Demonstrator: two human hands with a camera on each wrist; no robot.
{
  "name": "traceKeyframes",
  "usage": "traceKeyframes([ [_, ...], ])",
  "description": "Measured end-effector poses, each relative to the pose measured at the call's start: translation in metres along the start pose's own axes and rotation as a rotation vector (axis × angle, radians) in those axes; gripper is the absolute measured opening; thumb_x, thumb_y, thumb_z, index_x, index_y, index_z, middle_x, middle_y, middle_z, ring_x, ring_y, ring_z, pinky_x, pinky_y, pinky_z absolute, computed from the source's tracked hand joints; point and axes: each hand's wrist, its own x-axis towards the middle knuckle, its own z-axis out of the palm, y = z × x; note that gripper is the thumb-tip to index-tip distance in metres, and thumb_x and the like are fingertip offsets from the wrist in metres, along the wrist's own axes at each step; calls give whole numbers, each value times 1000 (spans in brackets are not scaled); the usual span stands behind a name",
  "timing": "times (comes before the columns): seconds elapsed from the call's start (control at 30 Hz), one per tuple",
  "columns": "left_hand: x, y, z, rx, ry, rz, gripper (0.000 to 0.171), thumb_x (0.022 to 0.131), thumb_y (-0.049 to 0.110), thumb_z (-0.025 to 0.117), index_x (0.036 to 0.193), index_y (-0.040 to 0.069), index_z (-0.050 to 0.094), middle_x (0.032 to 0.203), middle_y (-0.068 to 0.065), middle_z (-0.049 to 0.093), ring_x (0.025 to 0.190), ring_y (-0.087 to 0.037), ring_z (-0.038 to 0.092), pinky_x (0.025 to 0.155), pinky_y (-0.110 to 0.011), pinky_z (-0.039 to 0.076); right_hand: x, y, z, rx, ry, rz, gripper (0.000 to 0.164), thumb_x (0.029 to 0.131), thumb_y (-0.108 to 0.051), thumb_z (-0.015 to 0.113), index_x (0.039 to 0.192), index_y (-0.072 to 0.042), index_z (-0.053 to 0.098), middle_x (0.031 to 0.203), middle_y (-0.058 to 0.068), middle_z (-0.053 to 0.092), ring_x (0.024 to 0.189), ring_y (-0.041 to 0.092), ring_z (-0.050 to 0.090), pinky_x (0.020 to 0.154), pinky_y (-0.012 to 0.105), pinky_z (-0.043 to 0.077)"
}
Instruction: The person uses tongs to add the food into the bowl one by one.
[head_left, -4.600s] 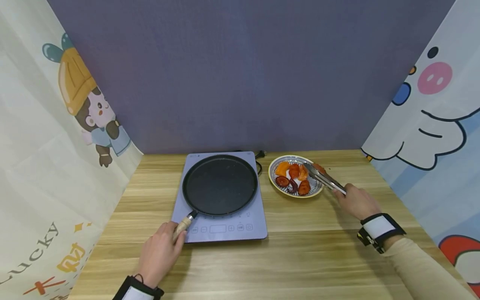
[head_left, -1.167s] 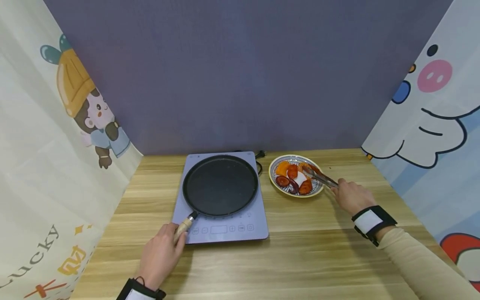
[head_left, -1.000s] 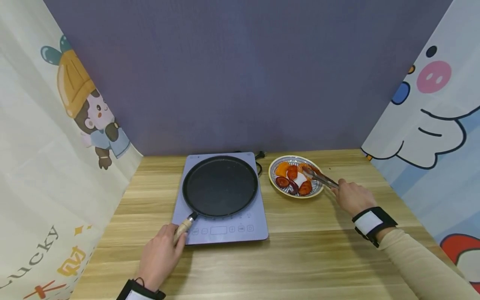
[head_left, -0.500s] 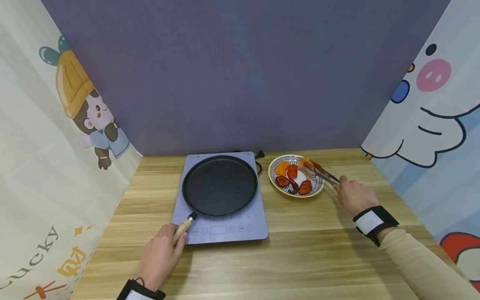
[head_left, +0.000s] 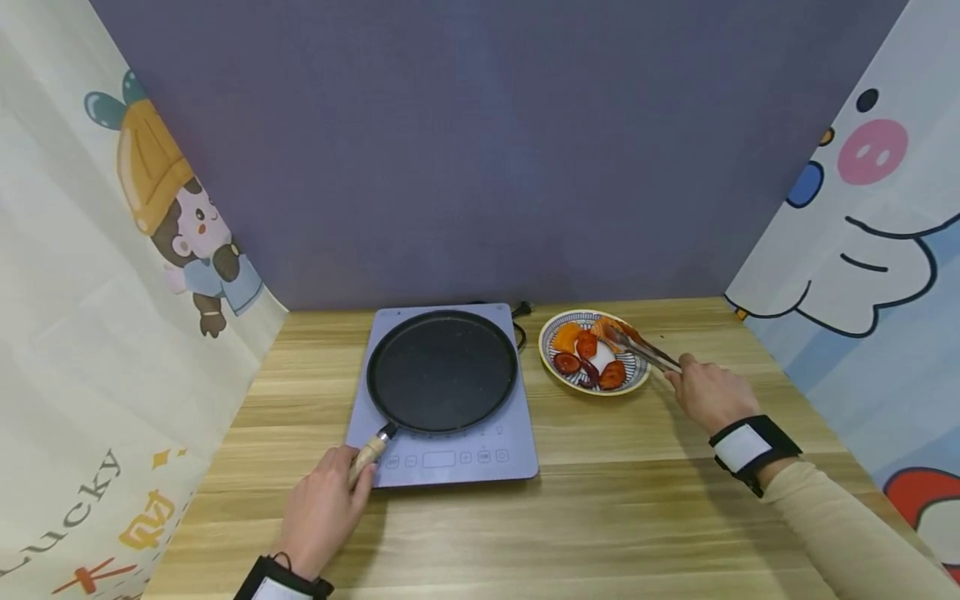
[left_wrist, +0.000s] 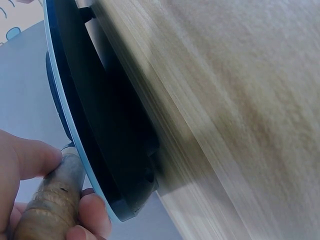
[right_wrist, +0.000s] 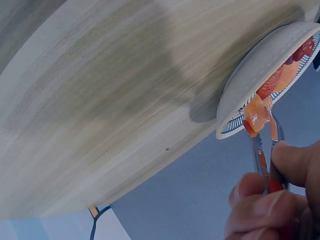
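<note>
Wooden handle [head_left: 367, 457], seven o'clock off pan [head_left: 442, 375] — left hand [head_left: 321, 504] grips, likely steadying; right hand [head_left: 714, 396] squeezes tongs [head_left: 632, 344], apparently pinching orange piece [right_wrist: 257, 115].

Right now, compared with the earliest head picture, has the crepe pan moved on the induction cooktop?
No. In the head view, the crepe pan sits at the same place on the induction cooktop, with no visible shift.

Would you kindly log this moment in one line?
left hand: grips pan handle | right hand: holds tongs | tongs: touch orange piece at plate | pan: on cooktop
</note>
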Motion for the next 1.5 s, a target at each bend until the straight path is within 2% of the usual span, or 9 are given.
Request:
traceKeyframes([
  [0.13, 0, 0, 0, 0, -13, -7, 28, 83, 23, 71, 96, -1, 64, 73, -5, 53, 50, -14, 42, 44, -30, 31, -1, 1, 3, -12, 33, -18, 29, 99, -29, 48, 93, -1, 49, 58, 12, 50, 46, 28, 49, 38, 45, 36],
  [0.6, 0, 0, 0, 4, -28, -22, 29, 84, 24, 70, 97, -1, 64, 73, -5, 53, 49, -13, 41, 43, -30, 30, 0, 3, 4, -9, 28, -16, 30, 100, -29, 47, 95, 0, 49, 58, 12, 51, 46, 28, 50, 38, 44, 36],
  [0.83, 0, 0, 0, -2, -20, -20, 28, 84, 24, 71, 97, 0, 64, 71, -3, 51, 49, -13, 41, 43, -29, 30, -1, 2, 2, 8, 62, -40, 30, 101, -32, 46, 92, -3, 47, 57, 10, 49, 44, 27, 48, 36, 43, 33],
  [1.1, 0, 0, 0, -2, -35, -27, 28, 85, 24, 70, 97, 0, 64, 71, -4, 51, 50, -13, 41, 43, -29, 30, 2, -4, -2, 25, 126, -91, 30, 100, -33, 48, 92, -4, 48, 54, 6, 47, 41, 23, 45, 36, 39, 31],
  [1.5, 1, 2, -1, 12, -44, -32, 29, 86, 25, 69, 99, -1, 64, 72, -4, 51, 49, -13, 41, 42, -29, 30, 12, -17, -10, 3, 158, -141, 30, 99, -31, 51, 98, -1, 52, 55, 7, 47, 42, 22, 45, 36, 38, 31],
])
